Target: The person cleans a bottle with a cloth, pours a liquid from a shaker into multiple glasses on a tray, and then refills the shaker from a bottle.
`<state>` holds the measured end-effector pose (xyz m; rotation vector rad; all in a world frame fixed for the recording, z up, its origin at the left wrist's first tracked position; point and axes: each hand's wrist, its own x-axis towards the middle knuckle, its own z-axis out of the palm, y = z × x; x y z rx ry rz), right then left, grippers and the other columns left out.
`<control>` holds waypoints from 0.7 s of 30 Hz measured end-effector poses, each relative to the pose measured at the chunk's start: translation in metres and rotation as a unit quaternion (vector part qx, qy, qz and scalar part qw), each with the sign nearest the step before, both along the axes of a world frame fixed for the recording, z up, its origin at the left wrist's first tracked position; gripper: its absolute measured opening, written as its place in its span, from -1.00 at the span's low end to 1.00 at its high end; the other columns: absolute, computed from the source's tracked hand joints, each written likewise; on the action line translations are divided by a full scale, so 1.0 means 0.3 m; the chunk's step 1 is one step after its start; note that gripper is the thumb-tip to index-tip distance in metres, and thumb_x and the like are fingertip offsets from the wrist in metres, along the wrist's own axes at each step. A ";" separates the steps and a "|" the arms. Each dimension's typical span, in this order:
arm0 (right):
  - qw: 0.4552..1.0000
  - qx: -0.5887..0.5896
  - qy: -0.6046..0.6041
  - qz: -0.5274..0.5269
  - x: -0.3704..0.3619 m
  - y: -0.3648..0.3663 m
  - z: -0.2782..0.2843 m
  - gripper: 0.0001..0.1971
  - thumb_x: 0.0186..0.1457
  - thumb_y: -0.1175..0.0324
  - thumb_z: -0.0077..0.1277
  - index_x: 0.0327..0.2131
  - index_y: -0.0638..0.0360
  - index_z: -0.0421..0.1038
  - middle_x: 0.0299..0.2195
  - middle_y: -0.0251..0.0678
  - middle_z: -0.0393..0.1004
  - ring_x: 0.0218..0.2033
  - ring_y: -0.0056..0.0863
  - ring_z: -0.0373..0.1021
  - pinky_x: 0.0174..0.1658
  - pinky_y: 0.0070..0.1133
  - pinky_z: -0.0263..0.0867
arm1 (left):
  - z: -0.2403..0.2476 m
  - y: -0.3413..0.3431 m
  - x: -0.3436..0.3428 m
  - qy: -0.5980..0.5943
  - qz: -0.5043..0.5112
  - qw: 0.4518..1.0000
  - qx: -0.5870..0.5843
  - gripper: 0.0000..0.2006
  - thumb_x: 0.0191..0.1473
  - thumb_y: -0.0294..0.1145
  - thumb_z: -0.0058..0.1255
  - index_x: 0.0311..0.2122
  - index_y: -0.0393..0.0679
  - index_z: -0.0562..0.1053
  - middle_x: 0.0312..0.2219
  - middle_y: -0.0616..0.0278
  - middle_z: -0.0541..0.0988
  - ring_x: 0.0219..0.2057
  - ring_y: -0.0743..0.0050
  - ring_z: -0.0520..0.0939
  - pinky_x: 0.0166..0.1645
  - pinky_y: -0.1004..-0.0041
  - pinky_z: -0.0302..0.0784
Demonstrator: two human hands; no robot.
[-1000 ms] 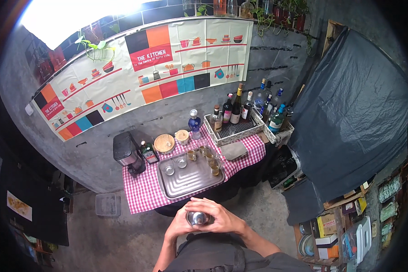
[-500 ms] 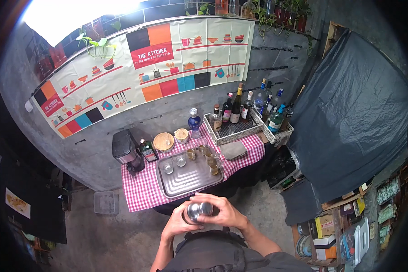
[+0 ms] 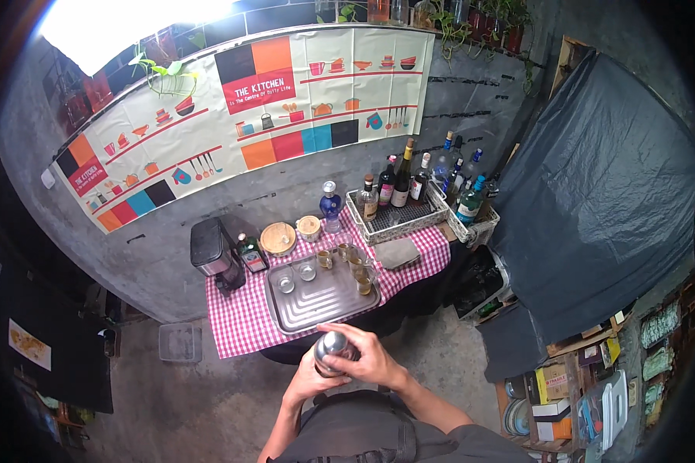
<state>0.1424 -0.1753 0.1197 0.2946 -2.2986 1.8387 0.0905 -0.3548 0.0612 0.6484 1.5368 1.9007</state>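
Wall poster (image 3: 239, 127) (white lettering (image 3: 259, 86)), hands (image 3: 374, 363) gripping metal shaker (image 3: 331, 346)

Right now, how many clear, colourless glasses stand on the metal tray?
2: a nearer glass at the left of the metal tray, and a farther glass beyond it to the right. The amber-looking glasses overlap, so another could be hidden there.

The shiny silver shaker (image 3: 331, 344) is round and smooth on top. It is partly hidden, held up near 6 o'clock, tipped toward 12 o'clock.
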 end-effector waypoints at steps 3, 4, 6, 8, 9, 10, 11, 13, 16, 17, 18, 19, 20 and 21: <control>0.984 0.132 0.085 0.078 0.019 0.014 0.000 -0.38 0.02 0.30 0.34 0.17 0.22 0.42 0.15 -0.10 0.47 0.28 -0.17 0.31 0.34 -0.25 0.18 | -0.044 -0.044 -0.029 0.054 -0.006 0.997 -0.058 -0.25 -0.31 -0.50 0.53 0.08 -0.20 0.41 -0.10 0.22 0.58 -0.06 0.46 0.60 0.09 0.38 0.54; 0.985 0.132 0.084 0.079 0.027 0.027 -0.005 -0.38 0.02 0.30 0.34 0.17 0.22 0.42 0.15 -0.10 0.47 0.28 -0.17 0.31 0.34 -0.25 0.18 | -0.025 -0.045 -0.023 0.090 0.005 0.994 -0.057 -0.24 -0.31 -0.50 0.53 0.08 -0.21 0.41 -0.10 0.21 0.58 -0.06 0.45 0.61 0.09 0.38 0.54; 0.994 0.065 0.064 0.059 0.030 0.052 -0.022 -0.38 0.00 0.31 0.36 0.15 0.24 0.43 0.12 -0.10 0.50 0.26 -0.19 0.33 0.32 -0.26 0.21 | 0.027 -0.047 -0.020 0.123 0.005 0.991 -0.054 -0.23 -0.31 -0.46 0.55 0.09 -0.23 0.41 -0.09 0.21 0.58 -0.04 0.46 0.59 0.11 0.38 0.52; 0.999 0.044 0.028 0.011 0.013 0.055 -0.018 -0.40 -0.01 0.33 0.36 0.11 0.30 0.45 0.10 -0.11 0.53 0.22 -0.20 0.38 0.27 -0.32 0.28 | 0.005 -0.018 -0.010 0.068 0.004 0.998 -0.014 -0.23 -0.31 -0.46 0.56 0.09 -0.22 0.41 -0.09 0.22 0.58 -0.04 0.47 0.59 0.10 0.39 0.53; 1.000 0.006 -0.001 0.007 0.009 0.034 -0.016 -0.40 -0.02 0.33 0.36 0.11 0.29 0.45 0.09 -0.11 0.53 0.22 -0.19 0.38 0.27 -0.32 0.27 | 0.004 -0.008 0.017 0.004 0.010 1.000 0.012 -0.25 -0.30 -0.47 0.55 0.08 -0.21 0.42 -0.07 0.23 0.57 -0.02 0.47 0.59 0.08 0.40 0.53; 0.999 -0.032 -0.028 0.000 0.003 0.018 -0.011 -0.40 -0.02 0.33 0.36 0.11 0.28 0.46 0.08 -0.10 0.54 0.22 -0.18 0.38 0.27 -0.33 0.27 | 0.002 -0.008 0.013 0.004 0.008 1.000 0.012 -0.25 -0.30 -0.47 0.55 0.08 -0.21 0.42 -0.07 0.23 0.57 -0.02 0.47 0.59 0.08 0.40 0.53; 1.000 0.005 0.002 0.016 0.007 0.012 -0.007 -0.40 -0.03 0.33 0.37 0.11 0.27 0.46 0.08 -0.10 0.54 0.22 -0.16 0.37 0.28 -0.31 0.25 | -0.004 -0.014 0.009 0.008 -0.003 1.000 -0.009 -0.28 -0.33 -0.48 0.54 0.04 -0.20 0.44 -0.10 0.24 0.59 -0.06 0.47 0.60 0.06 0.40 0.54; 0.989 0.090 0.088 0.078 0.013 0.012 -0.012 -0.39 -0.04 0.31 0.39 0.12 0.23 0.46 0.09 -0.10 0.52 0.24 -0.12 0.35 0.32 -0.25 0.20 | -0.021 -0.041 -0.011 0.056 -0.027 0.994 -0.085 -0.36 -0.34 -0.49 0.51 -0.04 -0.18 0.48 -0.16 0.27 0.61 -0.11 0.48 0.61 -0.02 0.39 0.57; 0.991 0.061 0.077 0.092 0.037 0.036 0.015 -0.42 -0.04 0.33 0.38 0.09 0.23 0.49 0.09 -0.10 0.53 0.25 -0.11 0.34 0.32 -0.22 0.20 | 0.034 -0.059 -0.032 0.135 -0.009 0.989 -0.061 -0.27 -0.33 -0.47 0.54 0.05 -0.24 0.44 -0.07 0.22 0.57 -0.03 0.45 0.59 0.10 0.35 0.53; 0.994 0.055 0.061 0.065 0.030 0.044 0.002 -0.42 -0.04 0.33 0.38 0.09 0.25 0.49 0.09 -0.10 0.53 0.24 -0.13 0.35 0.30 -0.24 0.23 | 0.024 -0.058 -0.037 0.123 -0.018 0.990 -0.072 -0.25 -0.34 -0.46 0.56 0.06 -0.23 0.44 -0.08 0.21 0.56 -0.03 0.47 0.58 0.11 0.36 0.53; 0.997 0.048 0.046 0.038 0.021 0.053 -0.014 -0.42 -0.04 0.33 0.38 0.09 0.26 0.49 0.08 -0.10 0.53 0.23 -0.15 0.37 0.28 -0.26 0.26 | 0.026 -0.048 -0.028 0.122 -0.018 0.990 -0.072 -0.25 -0.34 -0.46 0.56 0.06 -0.23 0.44 -0.08 0.21 0.56 -0.03 0.47 0.58 0.11 0.36 0.53; 0.997 0.050 0.047 0.024 0.007 0.049 -0.011 -0.43 -0.03 0.33 0.37 0.08 0.28 0.49 0.08 -0.10 0.54 0.20 -0.19 0.40 0.25 -0.32 0.31 | 0.033 -0.032 -0.015 0.068 -0.023 0.997 -0.040 -0.24 -0.35 -0.46 0.56 0.06 -0.22 0.44 -0.08 0.22 0.56 -0.04 0.48 0.58 0.11 0.38 0.53; 0.999 0.023 0.024 0.015 0.000 0.030 -0.002 -0.43 -0.02 0.33 0.36 0.10 0.28 0.48 0.09 -0.10 0.53 0.19 -0.19 0.41 0.24 -0.36 0.32 | 0.037 -0.023 -0.007 0.015 -0.027 1.000 -0.008 -0.24 -0.36 -0.46 0.57 0.06 -0.21 0.44 -0.09 0.22 0.56 -0.05 0.50 0.58 0.10 0.39 0.53; 0.999 0.021 0.021 0.017 0.007 0.009 0.009 -0.42 -0.01 0.33 0.35 0.10 0.28 0.47 0.10 -0.09 0.52 0.19 -0.18 0.41 0.24 -0.36 0.31 | -0.011 -0.023 -0.006 0.000 -0.029 1.000 -0.001 -0.23 -0.36 -0.45 0.57 0.06 -0.20 0.43 -0.08 0.22 0.56 -0.05 0.54 0.58 0.09 0.41 0.53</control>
